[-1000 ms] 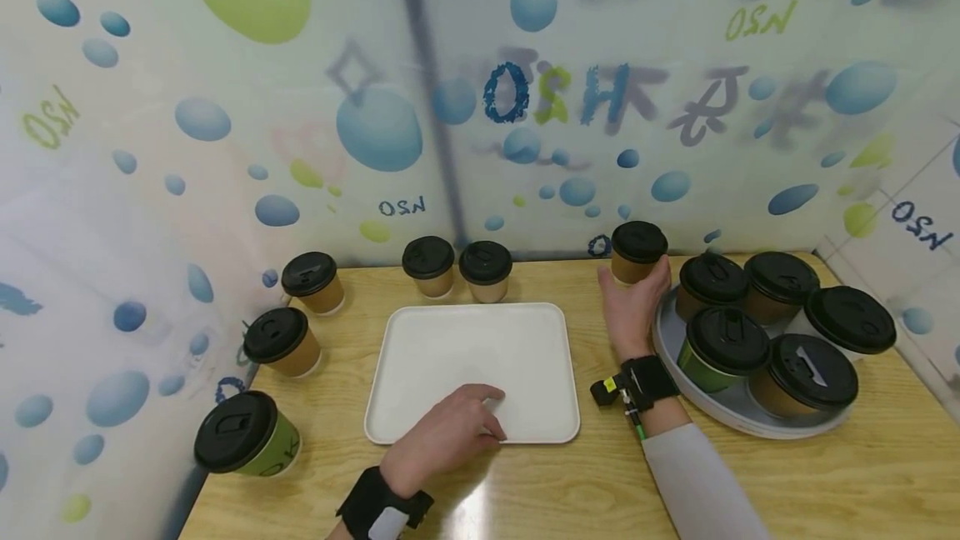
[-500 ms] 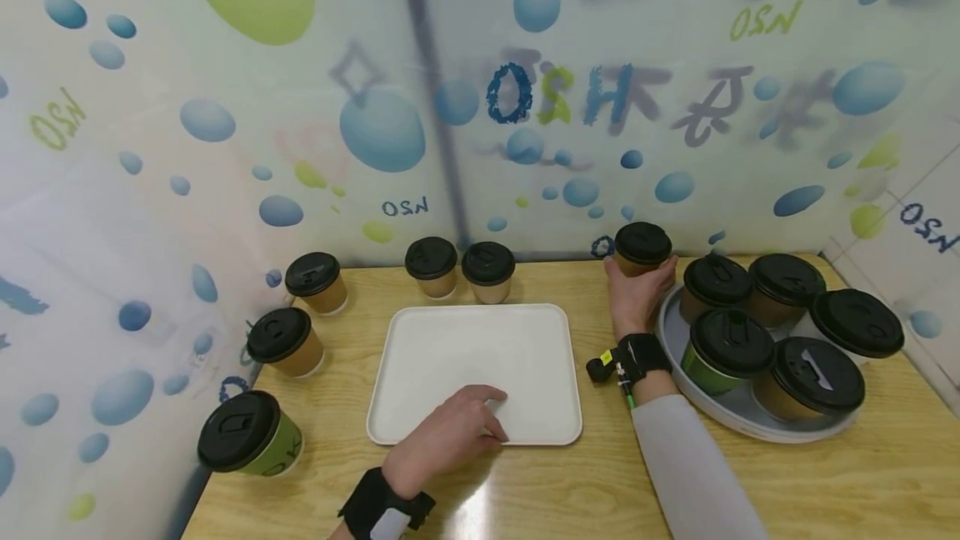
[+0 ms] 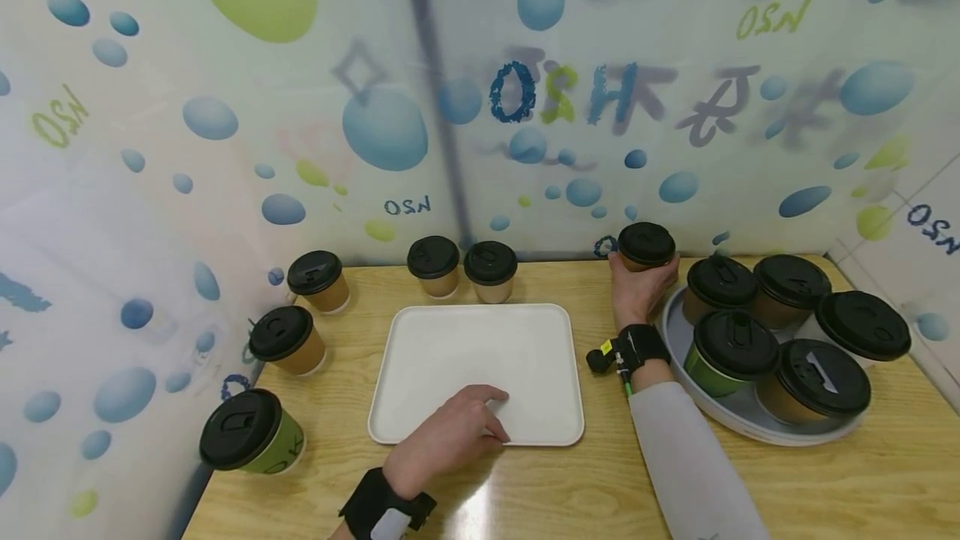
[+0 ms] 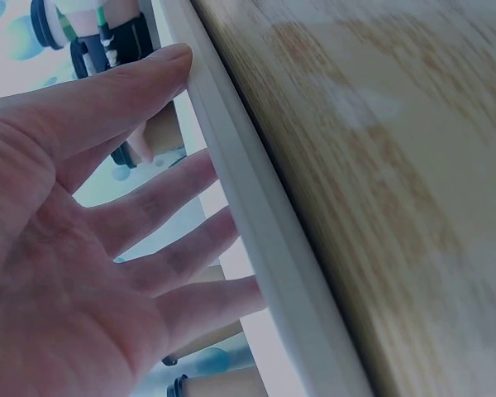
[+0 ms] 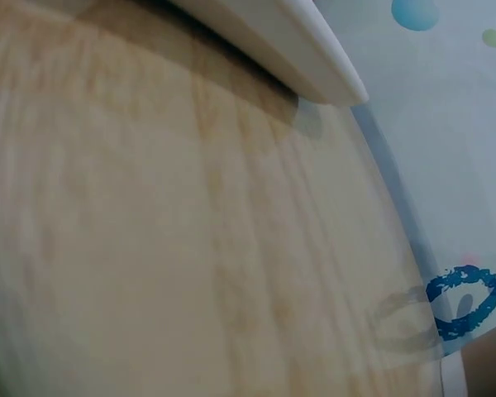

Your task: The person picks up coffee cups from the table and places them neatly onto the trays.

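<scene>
In the head view my right hand (image 3: 642, 294) grips a brown paper coffee cup (image 3: 637, 266) with a black lid at the table's back edge. Part of that cup (image 5: 489, 368) shows at the lower right of the right wrist view, where the hand itself is out of sight. My left hand (image 3: 452, 437) rests over the front of a white rectangular tray (image 3: 420, 340). The left wrist view shows its fingers (image 4: 178, 186) loosely extended, tips at the tray's rim (image 4: 256, 223), holding nothing.
On the right, a round grey tray (image 3: 701, 413) carries several lidded cups, including a green one (image 3: 708, 369). Two small cups (image 3: 491, 283) stand behind the white tray. Brown cups (image 3: 300, 355) and a green cup (image 3: 281, 446) line the left edge. A printed curtain (image 3: 300, 107) borders the table.
My right hand has closed in on the cup from the front, its fingers now farther round it. The left hand stays on the white tray. The head view has shifted slightly.
</scene>
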A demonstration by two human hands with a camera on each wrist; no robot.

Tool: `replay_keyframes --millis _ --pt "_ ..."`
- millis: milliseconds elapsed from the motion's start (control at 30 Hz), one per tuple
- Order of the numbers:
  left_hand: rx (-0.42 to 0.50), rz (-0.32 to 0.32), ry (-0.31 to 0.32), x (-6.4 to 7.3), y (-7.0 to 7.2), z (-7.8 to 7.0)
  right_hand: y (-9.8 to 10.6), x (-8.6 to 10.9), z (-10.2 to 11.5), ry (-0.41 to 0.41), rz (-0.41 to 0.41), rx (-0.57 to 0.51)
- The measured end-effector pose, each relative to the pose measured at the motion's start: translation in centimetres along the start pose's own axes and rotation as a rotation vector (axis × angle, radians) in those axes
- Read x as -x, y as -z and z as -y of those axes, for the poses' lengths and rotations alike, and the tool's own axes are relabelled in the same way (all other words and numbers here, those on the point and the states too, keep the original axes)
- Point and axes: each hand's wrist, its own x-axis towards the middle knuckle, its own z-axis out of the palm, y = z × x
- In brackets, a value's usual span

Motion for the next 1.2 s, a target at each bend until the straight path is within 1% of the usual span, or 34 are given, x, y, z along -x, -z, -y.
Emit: replay_keyframes --millis 133,233,400,633,900,1033,1200 --pt "0.007 0.01 0.025 0.0 0.0 -0.1 -0.2 -0.1 -0.1 0.018 -0.013 -0.003" --pt "0.01 0.013 0.031 0.0 0.0 -0.1 -0.3 -0.2 -0.2 0.022 -0.022 -0.01" --pt "0.016 0.017 0.034 -0.1 0.0 -0.1 -0.4 -0.4 -0.3 0.025 -0.031 -0.018" --pt "0.016 0.023 0.03 -0.1 0.1 0.0 -0.4 -0.6 -0.3 0.006 -0.022 -0.028" --pt "0.027 0.029 0.043 0.0 0.1 0.0 -0.2 -0.5 -0.2 -0.006 0.008 -0.016" --pt "0.029 0.028 0.048 0.0 0.1 0.1 -0.1 -0.1 -0.1 0.014 0.046 -0.036" --pt "0.036 0.026 0.047 0.0 0.0 0.0 0.2 0.7 0.4 0.071 0.093 -0.071"
